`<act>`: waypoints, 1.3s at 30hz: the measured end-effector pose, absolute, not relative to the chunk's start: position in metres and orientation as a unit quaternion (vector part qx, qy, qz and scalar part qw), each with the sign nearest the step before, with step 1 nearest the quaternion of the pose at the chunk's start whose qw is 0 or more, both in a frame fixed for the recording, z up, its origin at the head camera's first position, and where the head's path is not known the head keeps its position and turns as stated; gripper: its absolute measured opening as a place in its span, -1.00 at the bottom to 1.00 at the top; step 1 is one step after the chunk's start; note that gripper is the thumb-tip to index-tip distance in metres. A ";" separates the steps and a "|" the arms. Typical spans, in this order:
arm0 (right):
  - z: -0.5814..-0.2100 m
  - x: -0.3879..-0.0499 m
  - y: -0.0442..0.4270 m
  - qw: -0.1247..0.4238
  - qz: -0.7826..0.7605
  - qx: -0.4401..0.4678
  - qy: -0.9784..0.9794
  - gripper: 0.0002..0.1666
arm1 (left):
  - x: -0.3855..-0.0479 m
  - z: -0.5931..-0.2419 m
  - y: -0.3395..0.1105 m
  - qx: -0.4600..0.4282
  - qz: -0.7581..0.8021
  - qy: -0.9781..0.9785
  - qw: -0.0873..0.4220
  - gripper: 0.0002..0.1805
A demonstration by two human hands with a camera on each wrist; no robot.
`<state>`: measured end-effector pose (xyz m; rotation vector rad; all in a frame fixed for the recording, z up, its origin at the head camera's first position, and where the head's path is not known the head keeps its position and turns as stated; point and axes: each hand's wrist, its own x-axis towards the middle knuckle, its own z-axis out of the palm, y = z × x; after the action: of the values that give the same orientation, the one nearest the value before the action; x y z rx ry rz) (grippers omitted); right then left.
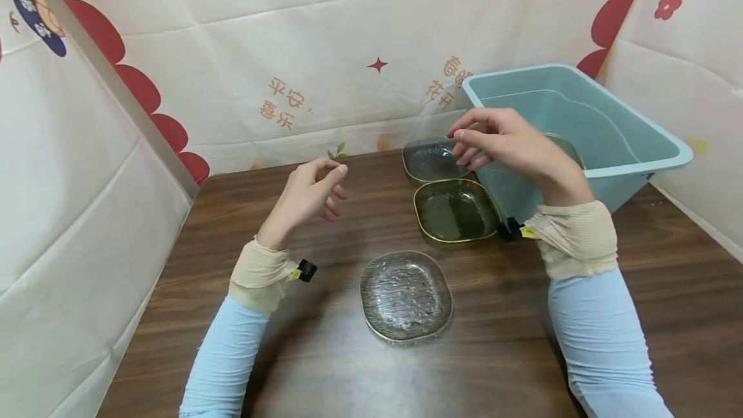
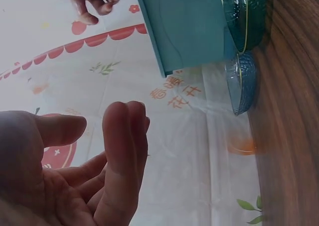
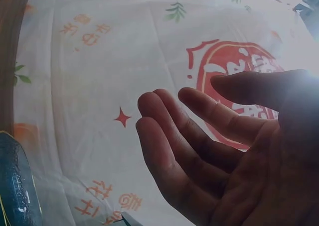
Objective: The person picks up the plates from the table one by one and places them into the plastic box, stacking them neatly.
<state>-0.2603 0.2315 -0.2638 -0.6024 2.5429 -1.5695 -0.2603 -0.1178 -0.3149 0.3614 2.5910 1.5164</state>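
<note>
My left hand [image 1: 307, 195] hovers above the left side of the table with loosely bent fingers, holding nothing. My right hand [image 1: 513, 144] hangs in the air in front of the blue tub [image 1: 633, 169], also bare, its fingers relaxed. Nearest to me on the table lies a clear ribbed dish [image 1: 406, 297]. Behind it sits a green gold-rimmed dish [image 1: 457, 211], and behind that a greyish dish [image 1: 426, 159], below my right fingertips and apart from them. Part of another gold-rimmed dish [image 1: 567, 147] shows at the tub, mostly hidden by my right hand.
The tub stands at the back right of the wooden table [image 1: 325, 366]. A white printed cloth [image 1: 348, 82] forms a wall behind the table and along both sides. In the right wrist view, a dark dish edge [image 3: 17, 186] shows at lower left.
</note>
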 end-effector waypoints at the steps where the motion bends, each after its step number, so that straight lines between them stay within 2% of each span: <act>1: -0.265 -0.260 0.231 0.048 -0.514 -0.198 0.833 -0.68 | -0.260 -0.314 -0.118 0.122 0.499 0.856 0.059 -0.53; 7: -0.268 -0.260 0.227 0.048 -0.509 -0.203 0.835 -0.68 | -0.258 -0.315 -0.120 0.138 0.477 0.865 0.075 -0.57; 16: -0.270 -0.263 0.226 0.054 -0.500 -0.186 0.844 -0.64 | -0.266 -0.329 -0.109 0.214 0.374 0.889 0.152 -0.62; 25: -0.275 -0.266 0.227 0.058 -0.492 -0.182 0.849 -0.64 | -0.268 -0.359 -0.094 0.287 0.282 0.876 0.266 -0.53; 30: -0.275 -0.270 0.225 0.059 -0.486 -0.186 0.852 -0.65 | -0.264 -0.371 -0.081 0.294 0.246 0.866 0.321 -0.60; 39: -0.273 -0.269 0.228 0.063 -0.478 -0.185 0.856 -0.65 | -0.261 -0.381 -0.074 0.290 0.248 0.857 0.347 -0.70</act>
<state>-0.2687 0.2276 -0.2731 -0.5601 2.5868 -1.4437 -0.2606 -0.0738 -0.3811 0.7518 2.2239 0.6422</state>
